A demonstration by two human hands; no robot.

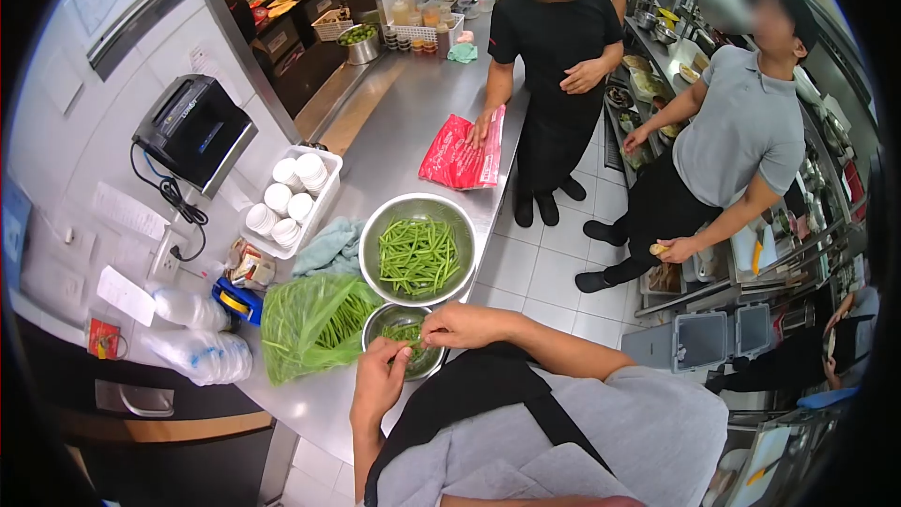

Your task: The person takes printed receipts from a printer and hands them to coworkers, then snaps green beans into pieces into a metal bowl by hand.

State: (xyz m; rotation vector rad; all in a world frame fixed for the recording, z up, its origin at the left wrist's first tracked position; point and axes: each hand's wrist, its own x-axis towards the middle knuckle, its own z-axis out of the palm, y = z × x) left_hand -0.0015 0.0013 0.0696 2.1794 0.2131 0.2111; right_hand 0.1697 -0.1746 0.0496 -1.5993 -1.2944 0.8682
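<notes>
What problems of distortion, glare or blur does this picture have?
Head view: strong wide-angle bending toward black, rounded edges; pale glare on the steel counter; blurred patches over two standing people's faces; the beans in the large bowl look fairly sharp.

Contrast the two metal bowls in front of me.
The large bowl is wider than the small bowl. The large bowl holds heaped green beans; the small bowl, a lesser amount of green pieces. Your hands meet over the small bowl, none over the large bowl. Both are round.

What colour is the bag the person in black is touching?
Red, with a whitish strip; the head view shows it.
</notes>
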